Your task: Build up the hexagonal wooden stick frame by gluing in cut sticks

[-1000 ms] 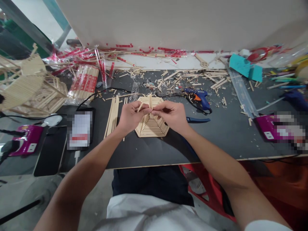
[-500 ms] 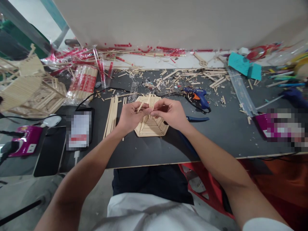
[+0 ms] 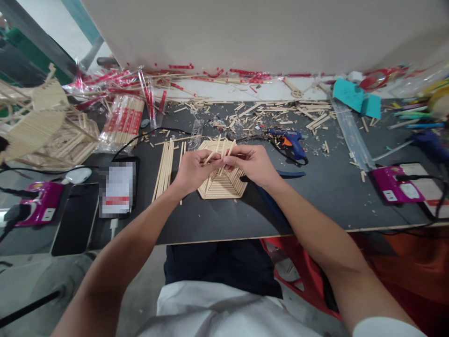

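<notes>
Both my hands meet above a hexagonal piece built from rows of wooden sticks (image 3: 223, 188), which lies on the dark table. My left hand (image 3: 194, 169) pinches short wooden sticks (image 3: 211, 156) between thumb and fingers. From the other side my right hand (image 3: 253, 164) closes its fingertips on more of these sticks (image 3: 231, 147), which fan upward. The exact number held and where they touch are hidden by the fingers. Left of the piece lies a row of long loose sticks (image 3: 163, 169).
A blue glue gun (image 3: 294, 142) lies to the right, with stick scraps (image 3: 280, 108) behind it. A dark-handled tool (image 3: 291, 174) is beside my right wrist. Two phones (image 3: 118, 187), purple power strips (image 3: 42, 203), packed sticks (image 3: 123, 119) and a larger stick model (image 3: 45, 131) stand around.
My hands stay together over the hexagonal piece. The held sticks have shifted and now spread farther apart at their tops. The view has moved slightly.
</notes>
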A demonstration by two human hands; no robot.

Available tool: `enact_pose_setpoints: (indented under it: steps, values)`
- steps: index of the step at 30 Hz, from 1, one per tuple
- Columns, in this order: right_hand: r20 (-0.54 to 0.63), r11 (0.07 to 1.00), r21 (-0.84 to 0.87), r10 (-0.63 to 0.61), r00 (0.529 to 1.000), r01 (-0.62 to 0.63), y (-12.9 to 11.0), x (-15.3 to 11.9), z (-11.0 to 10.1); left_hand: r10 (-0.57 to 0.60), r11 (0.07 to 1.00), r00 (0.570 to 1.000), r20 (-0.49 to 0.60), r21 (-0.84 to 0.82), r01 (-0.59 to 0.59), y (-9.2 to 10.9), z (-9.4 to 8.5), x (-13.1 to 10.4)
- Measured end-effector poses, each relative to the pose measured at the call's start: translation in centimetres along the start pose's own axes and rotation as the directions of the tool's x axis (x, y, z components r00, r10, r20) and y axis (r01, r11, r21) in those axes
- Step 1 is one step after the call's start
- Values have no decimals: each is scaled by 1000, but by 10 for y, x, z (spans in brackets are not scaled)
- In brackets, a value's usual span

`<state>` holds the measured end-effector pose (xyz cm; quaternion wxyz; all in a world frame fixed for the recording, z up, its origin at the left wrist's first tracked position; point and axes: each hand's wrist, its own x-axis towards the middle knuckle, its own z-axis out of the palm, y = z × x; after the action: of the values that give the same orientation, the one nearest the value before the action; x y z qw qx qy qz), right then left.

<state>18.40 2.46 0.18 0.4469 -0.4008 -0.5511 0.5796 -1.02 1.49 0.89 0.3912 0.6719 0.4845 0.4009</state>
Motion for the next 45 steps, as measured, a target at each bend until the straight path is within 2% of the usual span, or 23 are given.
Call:
enact_pose_setpoints:
  steps: [4, 7, 9, 12, 14, 17, 23, 31, 34, 37, 40, 45]
  values:
    - [8, 997, -75, -29, 1000, 29, -2, -3, 1, 78, 992, 997, 26, 99, -80, 3, 0, -4]
    - [16, 981, -167, -101, 995, 102, -10, -4, -4, 106, 985, 994, 6, 137, -106, 4, 1, -6]
    - [-18, 946, -266, -198, 980, 186, -17, -5, -15, 105, 984, 995, -5, 143, -103, 3, 1, -6]
    - [-144, 851, -459, -354, 924, 254, -28, -3, -43, 104, 983, 995, -6, 153, -101, 1, 1, -6]
    - [-209, 788, -581, -388, 898, 206, -29, -3, -63, 117, 979, 993, 2, 166, -116, 0, 0, -5]
    - [-257, 732, -674, -358, 898, 99, -21, -5, -85, 147, 971, 989, 12, 188, -147, -2, -1, -4]
    - [-256, 743, -667, -303, 918, 59, 1, -10, -93, 149, 959, 989, 19, 242, -149, -2, -1, -4]
    - [-195, 776, -623, -277, 941, 99, 8, -11, -99, 157, 946, 987, 37, 281, -161, 1, -1, -5]
    - [-205, 785, -610, -287, 936, 107, 10, -8, -100, 166, 951, 985, 43, 258, -172, 1, 0, -6]
    - [-230, 785, -613, -287, 930, 91, 11, -5, -101, 137, 966, 991, 7, 219, -135, 1, 3, -5]
    - [-240, 781, -618, -292, 926, 86, 11, -3, -101, 102, 973, 995, -21, 212, -95, 4, 7, 0]
    - [-225, 780, -616, -306, 925, 108, 11, -2, -100, 96, 969, 994, 58, 224, -107, 16, 20, 21]
